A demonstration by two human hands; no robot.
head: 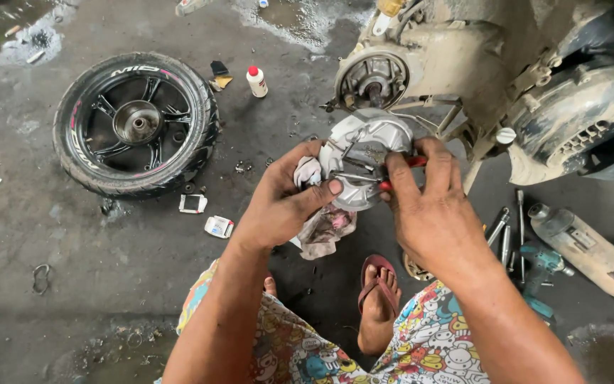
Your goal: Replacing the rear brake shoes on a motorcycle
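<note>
- The brake plate (364, 160), a round silver disc, was held up in front of the person's knees, just below the bare hub (372, 78) of the scooter (534, 85), close enough to work on without stretching.
- The left hand (282, 199) had its fingers (321, 190) curled shut round the plate's edge with a grubby rag (325, 227) bunched beneath, likely for grip against grease.
- The right hand (431, 206) was closed on red-handled pliers (399, 174), the tip laid against the plate's face.
- On the concrete floor (37, 235) the removed wheel (135, 124) lay flat, well off to the left, with a small white bottle (256, 81) near it.
- Loose tools (509, 235) and an exhaust pipe (591, 252) crowded the right side, beside a sandalled foot (378, 299).
</note>
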